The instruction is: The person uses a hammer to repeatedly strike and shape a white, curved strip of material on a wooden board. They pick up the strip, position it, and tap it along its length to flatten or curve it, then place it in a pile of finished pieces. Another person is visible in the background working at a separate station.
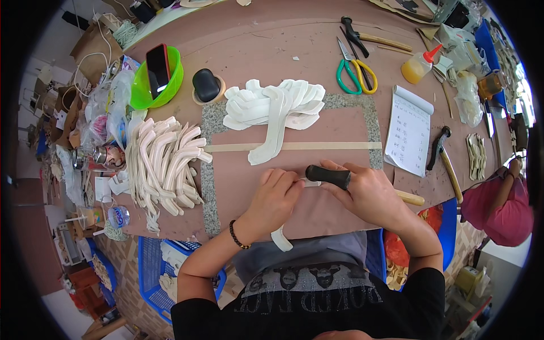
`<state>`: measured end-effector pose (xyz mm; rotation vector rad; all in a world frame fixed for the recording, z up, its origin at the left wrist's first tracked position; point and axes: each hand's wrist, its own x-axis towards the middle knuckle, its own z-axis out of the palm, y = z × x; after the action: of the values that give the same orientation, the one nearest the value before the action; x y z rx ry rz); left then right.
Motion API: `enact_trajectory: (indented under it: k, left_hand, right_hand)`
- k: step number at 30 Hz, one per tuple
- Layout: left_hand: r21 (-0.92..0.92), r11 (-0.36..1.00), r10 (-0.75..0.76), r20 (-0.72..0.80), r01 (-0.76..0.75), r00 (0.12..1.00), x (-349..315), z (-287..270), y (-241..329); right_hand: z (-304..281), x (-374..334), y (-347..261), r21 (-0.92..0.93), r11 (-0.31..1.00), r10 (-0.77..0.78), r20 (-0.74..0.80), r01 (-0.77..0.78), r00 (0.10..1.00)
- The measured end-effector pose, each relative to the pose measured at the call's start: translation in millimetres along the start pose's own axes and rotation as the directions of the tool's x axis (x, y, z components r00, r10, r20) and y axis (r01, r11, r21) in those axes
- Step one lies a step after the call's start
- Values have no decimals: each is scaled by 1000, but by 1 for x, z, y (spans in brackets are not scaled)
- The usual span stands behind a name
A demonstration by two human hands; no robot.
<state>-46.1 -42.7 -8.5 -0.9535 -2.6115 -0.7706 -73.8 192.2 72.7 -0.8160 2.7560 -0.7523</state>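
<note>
Two hands meet at the near edge of the surface (249, 51), right in front of you. Your right hand (371, 195) is clamped around the black handle of a tool (328, 176), which lies level and points left. Your left hand (272, 201) is closed down on a white strip (281, 238), pinning it flat; the strip's loose end curls off the near edge below your wrist. The tool's working end sits just beside your left fingertips (283, 180), and that is the risk. Judging from this, keep those fingertips behind the tool's path, press the strip flat on the brown mat (340, 127) with its speckled border, and move in short, steady passes away from the holding hand. A heap of white strips (275, 107) lies toward the far side of the mat, and a cream pile (164, 161) lies near the left edge; scissors (354, 71) and a notepad (409, 131) lie toward the right, well apart from your work.
</note>
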Motion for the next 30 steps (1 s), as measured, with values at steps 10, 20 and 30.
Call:
enact_trajectory:
  k: [10,20,30]
  left_hand:
    - [-118,985,-136,-85,126,987,-5,-3,-8]
    - [68,993,90,63,-94,994,-1,-7,-4]
    - [-86,987,-145,-131,134,981,-14,-1,6]
  right_hand:
    - [3,6,-4,67,997,31,14,-32,999]
    - [9,8,-1,35,998,-47,-5,47,999]
    - [10,10,-2,14,996,-83,-9,83,996]
